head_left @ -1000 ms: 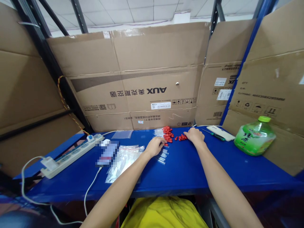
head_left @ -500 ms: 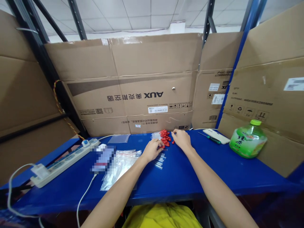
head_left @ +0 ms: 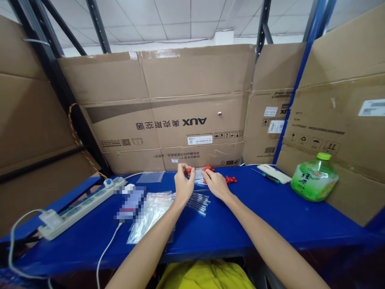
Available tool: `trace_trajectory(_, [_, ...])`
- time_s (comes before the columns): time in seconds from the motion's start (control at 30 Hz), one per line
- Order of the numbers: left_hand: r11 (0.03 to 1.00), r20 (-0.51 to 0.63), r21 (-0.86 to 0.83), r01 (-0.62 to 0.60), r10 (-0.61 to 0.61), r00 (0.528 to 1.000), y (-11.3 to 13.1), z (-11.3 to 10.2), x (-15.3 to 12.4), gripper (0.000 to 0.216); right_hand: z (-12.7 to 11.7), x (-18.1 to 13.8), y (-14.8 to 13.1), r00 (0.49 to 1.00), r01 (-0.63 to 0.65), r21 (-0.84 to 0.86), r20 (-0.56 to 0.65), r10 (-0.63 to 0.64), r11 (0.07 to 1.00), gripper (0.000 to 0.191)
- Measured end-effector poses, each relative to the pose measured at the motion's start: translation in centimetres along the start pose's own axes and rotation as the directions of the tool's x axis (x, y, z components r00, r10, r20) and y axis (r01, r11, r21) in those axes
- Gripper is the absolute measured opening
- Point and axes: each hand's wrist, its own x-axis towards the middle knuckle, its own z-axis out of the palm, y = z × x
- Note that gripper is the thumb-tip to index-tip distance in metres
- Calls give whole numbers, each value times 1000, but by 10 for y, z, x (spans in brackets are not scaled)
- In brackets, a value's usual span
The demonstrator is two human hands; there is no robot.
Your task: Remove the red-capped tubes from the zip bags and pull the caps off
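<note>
My left hand (head_left: 184, 184) is closed, with small red caps (head_left: 189, 170) showing at its fingertips. Just to its right, my right hand (head_left: 217, 184) has its fingers bent together over a bunch of thin clear tubes (head_left: 199, 176) with red ends behind them. What those fingers grip, if anything, is hidden. A small heap of loose red caps (head_left: 231, 180) lies right of my right hand. Nearer to me, several clear tubes (head_left: 199, 204) lie side by side on the blue table, partly behind my left wrist.
Clear zip bags (head_left: 147, 216) lie left of my left forearm, beside a phone (head_left: 132, 202) on a cable. A power strip (head_left: 81, 208) runs along the left edge. Right are a screwdriver (head_left: 271, 178), a white case (head_left: 275, 172) and a green bottle (head_left: 314, 180). Cardboard walls (head_left: 180, 84) enclose the table.
My left hand has moved up and left, from the front of the red-capped heap to its left side. My right hand has shifted left onto the tubes, uncovering loose red caps.
</note>
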Motion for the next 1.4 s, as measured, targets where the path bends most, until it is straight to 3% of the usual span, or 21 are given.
trace_trajectory(0.23, [991, 319, -104, 82, -44, 947, -6, 12, -8, 11, 0, -1, -1, 983, -55, 192, -161, 87, 980, 59])
trace_trajectory(0.43, [996, 537, 37, -80, 48, 842, -9, 12, -12, 25, 1, 0, 0, 980, -52, 120, -183, 74, 991, 64])
trace_trajectory(0.63, [998, 564, 10, -63, 46, 824, -8, 11, -13, 29, 4, 0, 0, 989, -51, 50, -137, 57, 997, 63])
trace_trajectory(0.83, [998, 589, 11, -57, 40, 807, -8, 12, -13, 28, 4, -2, -2, 984, -50, 14, -173, 51, 999, 67])
trace_trajectory(1.0, [998, 570, 26, -62, 36, 821, -10, 14, -11, 28, 5, -3, -7, 988, -20, 13, -150, 22, 1000, 65])
trace_trajectory(1.2, [996, 538, -81, 31, 17, 843, -6, 18, -9, 41, 6, -4, -11, 992, 4, 13, -122, -2, 1000, 54])
trace_trajectory(1.4, [986, 536, -161, 41, 52, 843, -7, 17, -7, 37, 11, -3, -11, 992, -2, 98, -126, 14, 995, 55])
